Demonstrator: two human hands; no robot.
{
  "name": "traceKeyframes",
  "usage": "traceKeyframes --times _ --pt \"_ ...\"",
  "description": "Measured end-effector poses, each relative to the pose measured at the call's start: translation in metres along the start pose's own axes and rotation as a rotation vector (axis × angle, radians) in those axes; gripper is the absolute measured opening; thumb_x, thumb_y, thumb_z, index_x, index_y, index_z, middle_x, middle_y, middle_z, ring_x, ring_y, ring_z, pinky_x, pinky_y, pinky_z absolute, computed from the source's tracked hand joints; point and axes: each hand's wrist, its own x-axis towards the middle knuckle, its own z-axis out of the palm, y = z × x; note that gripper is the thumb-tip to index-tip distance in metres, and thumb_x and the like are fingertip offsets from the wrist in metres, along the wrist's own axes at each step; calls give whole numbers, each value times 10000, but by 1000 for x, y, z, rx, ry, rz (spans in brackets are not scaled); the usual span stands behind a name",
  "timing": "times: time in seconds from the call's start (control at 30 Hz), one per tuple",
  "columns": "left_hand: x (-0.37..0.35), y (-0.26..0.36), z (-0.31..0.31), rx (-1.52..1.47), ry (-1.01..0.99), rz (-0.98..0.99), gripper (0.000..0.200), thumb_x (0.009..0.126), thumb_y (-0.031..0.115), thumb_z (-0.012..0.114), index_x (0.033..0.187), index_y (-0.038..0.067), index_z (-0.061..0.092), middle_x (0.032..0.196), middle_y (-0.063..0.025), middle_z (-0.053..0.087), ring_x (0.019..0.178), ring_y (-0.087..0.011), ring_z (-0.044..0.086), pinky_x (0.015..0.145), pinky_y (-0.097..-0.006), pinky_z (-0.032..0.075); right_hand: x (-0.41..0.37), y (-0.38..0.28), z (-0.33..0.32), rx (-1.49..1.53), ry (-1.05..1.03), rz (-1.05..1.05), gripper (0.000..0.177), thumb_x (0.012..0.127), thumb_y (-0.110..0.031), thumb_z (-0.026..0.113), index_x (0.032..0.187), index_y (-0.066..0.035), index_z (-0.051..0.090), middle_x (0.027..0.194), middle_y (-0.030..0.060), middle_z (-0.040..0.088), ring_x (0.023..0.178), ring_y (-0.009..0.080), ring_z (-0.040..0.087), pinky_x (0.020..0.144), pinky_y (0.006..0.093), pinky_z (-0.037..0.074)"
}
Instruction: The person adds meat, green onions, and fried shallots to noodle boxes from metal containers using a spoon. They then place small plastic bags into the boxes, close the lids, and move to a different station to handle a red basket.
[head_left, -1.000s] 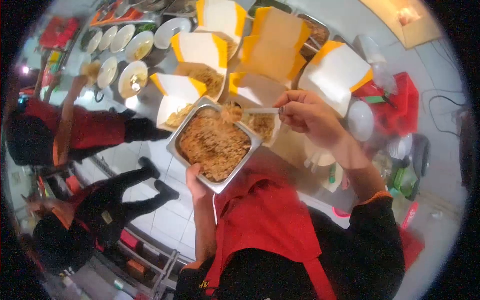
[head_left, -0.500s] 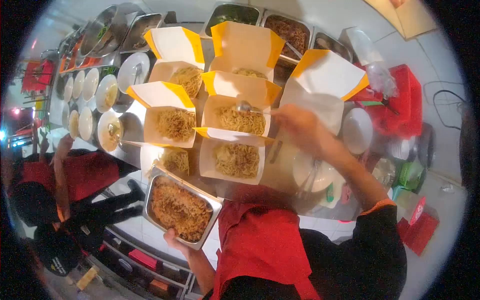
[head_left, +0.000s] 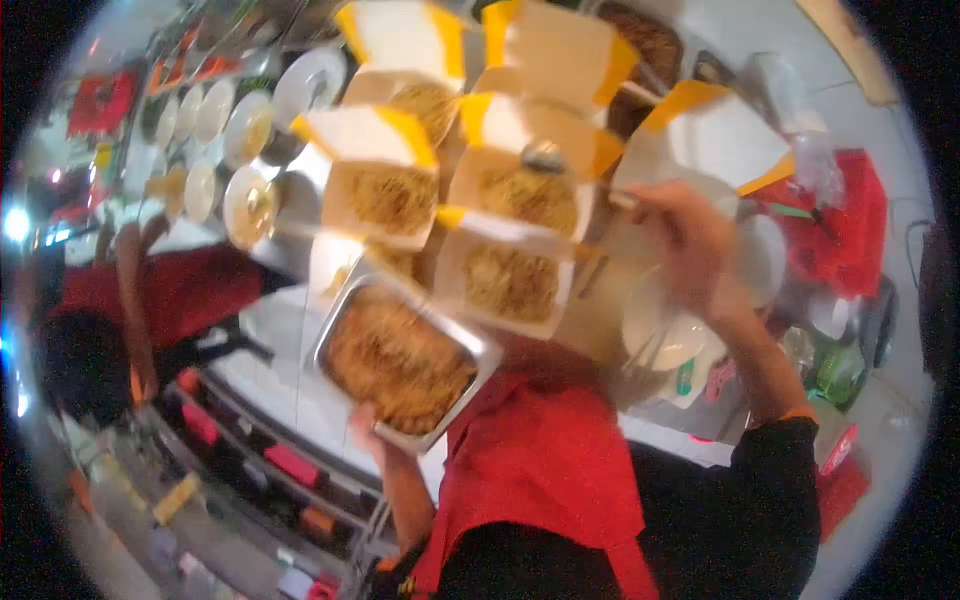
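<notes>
My left hand (head_left: 368,432) grips the near edge of a steel pan (head_left: 468,405) filled with a crumbly brown topping (head_left: 395,360). My right hand (head_left: 690,235), blurred, is closed on the handle of a metal spoon (head_left: 543,155). The spoon's bowl is above an open takeaway box of noodles (head_left: 530,198); what it carries is too blurred to tell. A nearer box of noodles (head_left: 512,283) and a box to the left (head_left: 385,198) have brown topping on them. Part of another box (head_left: 335,265) shows behind the pan.
Farther back are more open boxes (head_left: 405,50) and a pan of dark food (head_left: 640,50). Bowls (head_left: 250,205) line the left, beside a co-worker in a red apron (head_left: 185,295). A red basket (head_left: 845,225) and a plate (head_left: 660,325) are on the right.
The view has shifted, so the boxes appear farther up and right. My right hand has drawn back to the right of the middle box with the spoon. My left hand still holds the pan.
</notes>
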Motion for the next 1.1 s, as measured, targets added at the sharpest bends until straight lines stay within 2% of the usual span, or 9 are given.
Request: traceKeyframes --times 0.07,0.13,0.2,0.33,0.47,0.67,0.73,0.87,1.1 --pt "-5 13 20 -7 -264 30 692 700 290 654 1259 -79 478 1140 -201 602 1003 -351 628 866 -466 545 -6 -42 -2 103 -80 157 286 813 24 591 1093 -37 599 886 111 633 781 270 648 617 327 526" --pt "5 11 22 -66 -488 -52 752 729 288 633 1332 -103 410 1206 -236 583 1063 -358 614 907 -449 534 -7 -70 13 162 -74 -318 246 831 -20 603 1077 -21 596 862 104 617 741 252 644 582 328 521" --pt "2 13 39 -99 -613 -59 770 750 292 630 1355 -108 373 1213 -238 581 1082 -363 610 896 -443 542 -9 -106 34 58 -229 -386 209 837 -49 597 1044 -18 591 844 102 604 737 246 643 585 337 526" --pt "5 5 33 -53 -611 -107 650 773 251 602 1296 -93 427 1139 -219 605 1018 -317 635 897 -421 533 -12 -139 76 -151 -394 -489 132 847 -119 564 938 -23 564 802 95 570 744 240 647 588 362 536" --pt "2 -1 36 -187 -542 -100 414 807 245 545 1032 -99 588 993 -184 651 886 -277 652 835 -393 531 -29 -139 89 -143 -513 -481 114 833 -112 554 899 -19 542 817 115 577 740 276 654 595 379 541" --pt "-14 12 39 -115 -619 -177 616 796 216 585 1317 -76 436 1177 -205 606 1001 -300 642 893 -427 534 -21 -143 89 -30 -571 -132 134 803 -104 594 881 3 578 737 205 611 669 357 641 620 429 528" --pt "-11 11 37 -66 -623 -160 661 778 253 592 1333 -64 422 1206 -208 588 1041 -325 619 914 -437 522 -13 -140 78 222 -439 164 136 796 -106 604 858 13 627 684 226 609 632 316 630 604 397 510" --pt "-14 12 43 -109 -612 -156 699 758 286 601 1343 -49 416 1231 -211 575 1073 -352 604 920 -448 520 -16 -114 68 551 -463 410 169 817 -94 563 875 28 664 647 91 621 612 136 585 563 297 470" --pt "-16 11 49 -215 -642 -122 687 770 267 544 1376 -21 397 1289 -217 538 1146 -373 562 977 -476 487 -11 -101 32 852 -417 604 177 845 -101 539 936 -18 665 683 1 588 566 55 491 493 208 364"
